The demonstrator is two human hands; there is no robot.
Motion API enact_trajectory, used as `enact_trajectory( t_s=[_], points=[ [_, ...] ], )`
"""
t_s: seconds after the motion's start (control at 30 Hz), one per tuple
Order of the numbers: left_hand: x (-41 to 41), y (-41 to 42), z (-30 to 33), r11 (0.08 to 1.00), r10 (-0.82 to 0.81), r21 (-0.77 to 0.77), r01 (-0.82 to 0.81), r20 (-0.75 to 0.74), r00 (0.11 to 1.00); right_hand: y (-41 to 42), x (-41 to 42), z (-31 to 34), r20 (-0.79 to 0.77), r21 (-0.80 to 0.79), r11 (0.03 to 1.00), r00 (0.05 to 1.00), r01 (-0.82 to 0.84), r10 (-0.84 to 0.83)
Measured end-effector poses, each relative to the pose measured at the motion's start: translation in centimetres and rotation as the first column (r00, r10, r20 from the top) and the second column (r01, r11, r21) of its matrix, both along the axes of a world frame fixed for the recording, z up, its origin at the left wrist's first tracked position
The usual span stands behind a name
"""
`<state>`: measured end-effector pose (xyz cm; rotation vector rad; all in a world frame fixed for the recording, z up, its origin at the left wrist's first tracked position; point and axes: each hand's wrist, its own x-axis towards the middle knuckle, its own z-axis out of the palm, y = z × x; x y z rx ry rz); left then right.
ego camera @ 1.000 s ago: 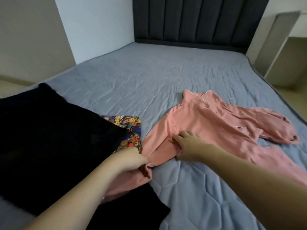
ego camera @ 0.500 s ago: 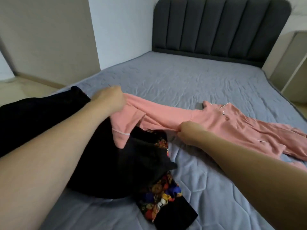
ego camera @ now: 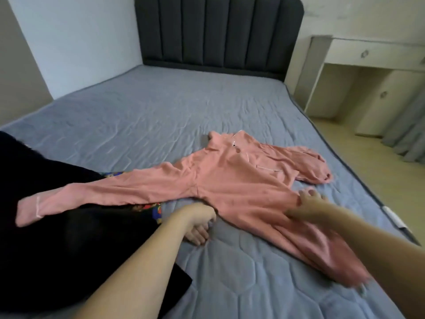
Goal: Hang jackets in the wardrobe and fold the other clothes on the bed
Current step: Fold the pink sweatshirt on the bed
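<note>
- Bedroom scene, seen from above the near edge of a bed [ego camera: 161, 107] covered in a blue-grey quilted sheet.
- Left hand [ego camera: 199, 223] low on the sheet just beside the hem of a pink shirt [ego camera: 230, 185]; fingers curled under, grip state hard to read, nothing clearly held.
- Right hand [ego camera: 309, 203] resting flat on the shirt's right edge, grip spread, fingers straight and blurred.
- Pink shirt lying face up in the middle of the bed, collar toward the headboard, body running down to the near right.
- One long sleeve stretched left, its cuff lying over a black garment [ego camera: 57, 238].
- Other sleeve bunched on the far right side.
- Black garment spread across the near left of the bed.
- Colourful cartoon-print fabric [ego camera: 156, 209] showing between the black garment and the pink sleeve.
- Dark grey padded headboard [ego camera: 218, 33] at the far end.
- Cream-white desk unit [ego camera: 368, 65] with drawers by the right wall, wooden floor [ego camera: 379, 176] beside the bed.
</note>
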<state>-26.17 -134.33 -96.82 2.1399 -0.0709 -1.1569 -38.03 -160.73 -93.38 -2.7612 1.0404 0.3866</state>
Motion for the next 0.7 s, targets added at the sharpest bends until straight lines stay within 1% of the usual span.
enact_trajectory(
  t_s=[0.03, 0.07, 0.1, 0.13, 0.17, 0.2, 0.23, 0.27, 0.3, 0.33, 0.37, 0.43, 0.47, 0.5, 0.53, 0.57, 0.6, 0.63, 0.67, 0.7],
  points=[
    [-0.4, -1.3, -0.9, 0.973, 0.145, -0.172, -0.153, -0.056, 0.988, -1.1, -1.5, -0.4, -0.002, 0.066, 0.996, 0.998, 0.060, -0.060],
    [-0.5, -2.6, -1.9, 0.869, 0.310, -0.362, -0.338, -0.135, 0.941, -2.1, -2.5, -0.9, 0.008, 0.166, 0.981, 0.995, 0.099, -0.102],
    [-0.6, -3.9, -2.4, 0.689, 0.436, -0.519, -0.505, -0.259, 0.862, -2.8, -3.3, -1.5, 0.030, 0.282, 0.952, 0.991, 0.118, -0.131],
    [-0.9, -5.1, -2.6, 0.501, 0.486, -0.617, -0.607, -0.380, 0.787, -3.3, -3.8, -1.8, 0.025, 0.349, 0.932, 0.993, 0.100, -0.116],
    [-1.3, -6.2, -2.8, 0.346, 0.481, -0.678, -0.648, -0.465, 0.743, -3.5, -4.2, -2.0, 0.035, 0.407, 0.908, 0.992, 0.096, -0.120],
    [-2.0, -7.2, -2.7, 0.247, 0.453, -0.718, -0.650, -0.508, 0.733, -4.1, -4.3, -2.5, 0.069, 0.420, 0.904, 0.990, 0.080, -0.120],
    [-2.7, -8.1, -2.6, 0.197, 0.422, -0.748, -0.634, -0.518, 0.744, -4.5, -4.4, -2.9, 0.142, 0.450, 0.890, 0.978, 0.073, -0.152],
    [-3.6, -8.7, -2.3, 0.180, 0.390, -0.772, -0.610, -0.513, 0.765, -4.9, -4.4, -3.1, 0.202, 0.396, 0.918, 0.973, 0.023, -0.112],
    [-4.6, -9.0, -2.0, 0.186, 0.353, -0.785, -0.590, -0.507, 0.786, -5.1, -4.6, -3.4, 0.230, 0.352, 0.936, 0.967, 0.019, -0.106],
    [-5.4, -9.1, -1.7, 0.235, 0.305, -0.792, -0.564, -0.491, 0.816, -5.2, -4.7, -3.2, 0.251, 0.307, 0.951, 0.963, 0.021, -0.102],
    [-6.3, -9.1, -1.4, 0.331, 0.236, -0.793, -0.511, -0.455, 0.859, -5.6, -4.7, -3.2, 0.268, 0.308, 0.951, 0.957, 0.021, -0.108],
    [-8.3, -9.0, -1.2, 0.604, 0.067, -0.741, -0.293, -0.320, 0.945, -6.4, -4.7, -3.3, 0.259, 0.391, 0.919, 0.953, 0.043, -0.155],
    [-9.4, -9.2, -1.1, 0.688, 0.000, -0.700, -0.191, -0.263, 0.965, -6.6, -4.7, -3.2, 0.267, 0.382, 0.924, 0.952, 0.037, -0.148],
    [-10.3, -9.5, -0.7, 0.727, -0.003, -0.668, -0.159, -0.234, 0.972, -7.0, -4.7, -3.3, 0.279, 0.336, 0.941, 0.953, 0.020, -0.120],
    [-11.0, -9.8, -0.1, 0.723, 0.050, -0.665, -0.187, -0.220, 0.974, -6.9, -4.9, -2.8, 0.270, 0.274, 0.961, 0.961, -0.022, -0.055],
    [-11.5, -10.0, 0.8, 0.686, 0.120, -0.685, -0.246, -0.227, 0.966, -6.7, -5.1, -2.3, 0.237, 0.212, 0.974, 0.971, -0.076, 0.025],
    [-11.6, -9.9, 1.9, 0.631, 0.201, -0.710, -0.314, -0.241, 0.949, -6.6, -5.4, -1.7, 0.175, 0.168, 0.977, 0.980, -0.128, 0.098],
    [-11.5, -9.6, 3.1, 0.596, 0.266, -0.718, -0.358, -0.244, 0.932, -6.3, -5.8, -1.1, 0.092, 0.135, 0.978, 0.985, -0.160, 0.148],
    [-11.2, -8.8, 4.3, 0.608, 0.318, -0.696, -0.381, -0.227, 0.921, -6.1, -6.2, -0.3, 0.002, 0.119, 0.979, 0.986, -0.168, 0.169],
    [-10.8, -7.5, 5.5, 0.653, 0.351, -0.649, -0.391, -0.198, 0.915, -6.2, -6.5, 0.3, -0.087, 0.143, 0.978, 0.982, -0.153, 0.166]
  ],
)
